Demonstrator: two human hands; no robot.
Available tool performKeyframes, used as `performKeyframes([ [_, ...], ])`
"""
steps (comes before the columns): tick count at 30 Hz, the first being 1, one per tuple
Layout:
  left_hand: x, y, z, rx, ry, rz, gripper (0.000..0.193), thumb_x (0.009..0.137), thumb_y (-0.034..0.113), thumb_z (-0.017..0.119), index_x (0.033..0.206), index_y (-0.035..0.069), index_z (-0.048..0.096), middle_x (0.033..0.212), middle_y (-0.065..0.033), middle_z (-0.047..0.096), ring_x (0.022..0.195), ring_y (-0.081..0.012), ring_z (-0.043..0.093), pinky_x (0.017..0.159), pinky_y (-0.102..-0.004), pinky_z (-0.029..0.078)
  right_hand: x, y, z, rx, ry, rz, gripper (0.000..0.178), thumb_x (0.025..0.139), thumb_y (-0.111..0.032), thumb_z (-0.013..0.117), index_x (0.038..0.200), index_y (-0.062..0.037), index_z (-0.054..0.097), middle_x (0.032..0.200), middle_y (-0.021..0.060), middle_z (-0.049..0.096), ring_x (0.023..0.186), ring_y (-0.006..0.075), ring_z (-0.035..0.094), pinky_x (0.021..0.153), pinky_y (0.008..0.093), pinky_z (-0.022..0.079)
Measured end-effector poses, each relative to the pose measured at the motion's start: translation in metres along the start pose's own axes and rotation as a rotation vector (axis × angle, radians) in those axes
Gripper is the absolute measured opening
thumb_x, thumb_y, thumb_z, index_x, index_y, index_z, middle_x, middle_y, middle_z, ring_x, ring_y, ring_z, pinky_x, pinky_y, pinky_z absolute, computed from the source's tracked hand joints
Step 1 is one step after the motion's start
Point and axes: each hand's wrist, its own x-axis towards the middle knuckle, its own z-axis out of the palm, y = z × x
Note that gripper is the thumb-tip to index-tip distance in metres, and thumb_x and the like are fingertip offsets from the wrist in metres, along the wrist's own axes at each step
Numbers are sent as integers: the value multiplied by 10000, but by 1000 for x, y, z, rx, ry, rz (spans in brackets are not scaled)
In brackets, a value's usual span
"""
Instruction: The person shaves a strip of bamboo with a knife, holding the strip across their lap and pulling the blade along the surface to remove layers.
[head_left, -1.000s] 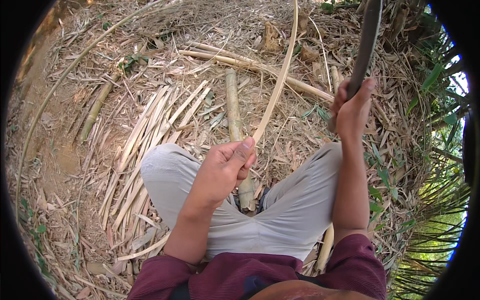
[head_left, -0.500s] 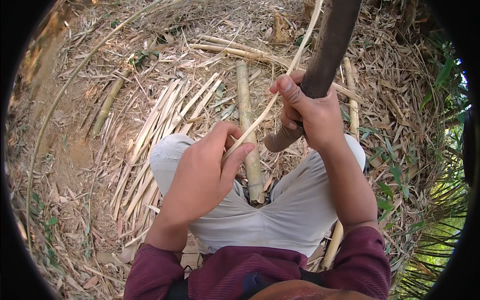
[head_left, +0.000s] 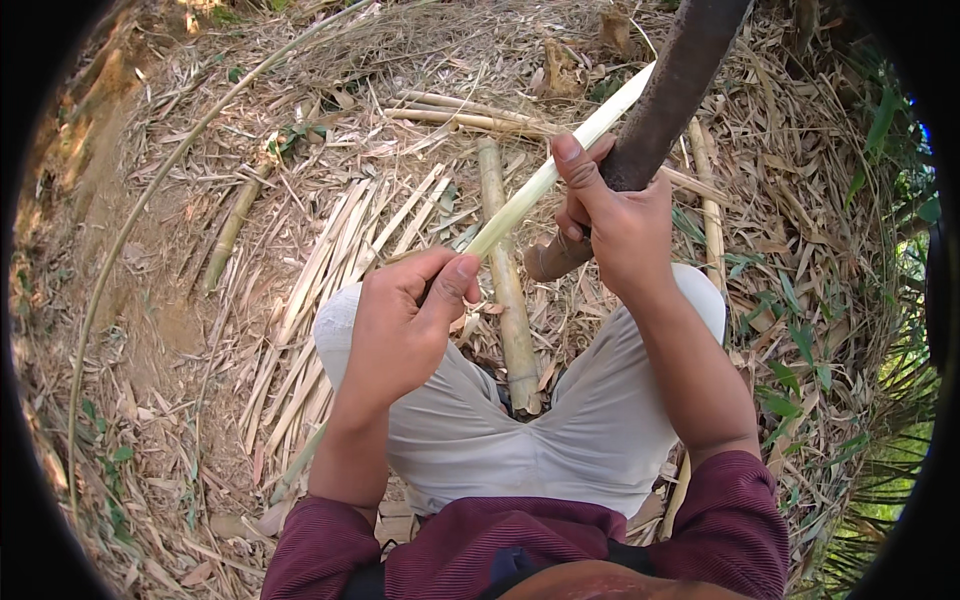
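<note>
My left hand (head_left: 405,310) is closed, pinching a pale green-white bamboo strip (head_left: 560,165) between thumb and fingers. The strip slants up to the right, its broad face showing, and its far end meets the edge of a knife's dark, broad blade (head_left: 672,95). My right hand (head_left: 620,215) wraps round the knife where blade and wooden handle (head_left: 558,258) meet. Its raised thumb lies close against the strip; whether it presses on it I cannot tell. A greenish length (head_left: 298,468) shows beside my left forearm, perhaps the strip's other end.
Between my knees lies a bamboo pole (head_left: 512,310). Several split strips (head_left: 325,270) are spread on the ground at my left. More lengths (head_left: 470,118) lie ahead, and another pole (head_left: 712,215) at the right. A long thin stalk (head_left: 150,190) arcs along the left. Dry leaves cover the ground.
The strip has turned from its narrow edge to its broad pale face. My left hand has shifted slightly upward with it. The knife has tilted a little to the right.
</note>
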Motion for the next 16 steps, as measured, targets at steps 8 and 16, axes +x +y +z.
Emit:
performKeyframes([
  [8,1,10,-7,148,-55,6,324,1005,295,574,1046,-26,585,753,-21,571,580,-56,498,509,-217,386,13,3,-6,71,-29,32,239,946,-247,678,842,-62,569,565,-53,396,459,56,336,422,245,327],
  [16,-21,-7,-58,308,-359,-418,502,956,397,628,1310,74,476,947,-75,636,838,-184,652,714,-274,508,66,2,-21,219,-46,26,277,927,-266,702,972,-18,585,616,-22,466,469,77,439,409,265,385],
])
